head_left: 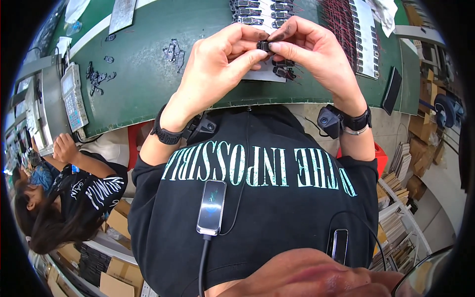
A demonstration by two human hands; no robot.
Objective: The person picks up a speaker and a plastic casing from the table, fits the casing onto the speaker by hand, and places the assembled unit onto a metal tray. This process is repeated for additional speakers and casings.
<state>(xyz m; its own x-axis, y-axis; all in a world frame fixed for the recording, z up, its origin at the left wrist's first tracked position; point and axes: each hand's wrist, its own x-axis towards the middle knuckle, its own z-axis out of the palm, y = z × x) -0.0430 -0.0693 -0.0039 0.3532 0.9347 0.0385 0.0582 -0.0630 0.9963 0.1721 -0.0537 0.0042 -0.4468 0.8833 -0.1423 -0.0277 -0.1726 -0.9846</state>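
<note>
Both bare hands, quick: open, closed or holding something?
Left hand: closed, pinching a small, black, boxy, plastic-looking part.
Right hand: closed, pinching the same part.

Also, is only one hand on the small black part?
No: the left hand and right hand both pinch the small black part.

Spreads across the upper view as a scuffed, dark green counter [141, 74]. Carries at the left end a pale keypad device [74, 99], a heap of small black parts [98, 77] near it and two single black pieces [109, 59] farther off. Bears toward the middle a cluster of black-and-silver parts [174, 53], at the far left a pale flat panel [122, 16], then a white board [260, 75] with rows of black modules [247, 12]. Supports to the right a second white board [366, 42] with red wires [336, 22] alongside and, near the front edge, a flat black slab [392, 90]
</note>
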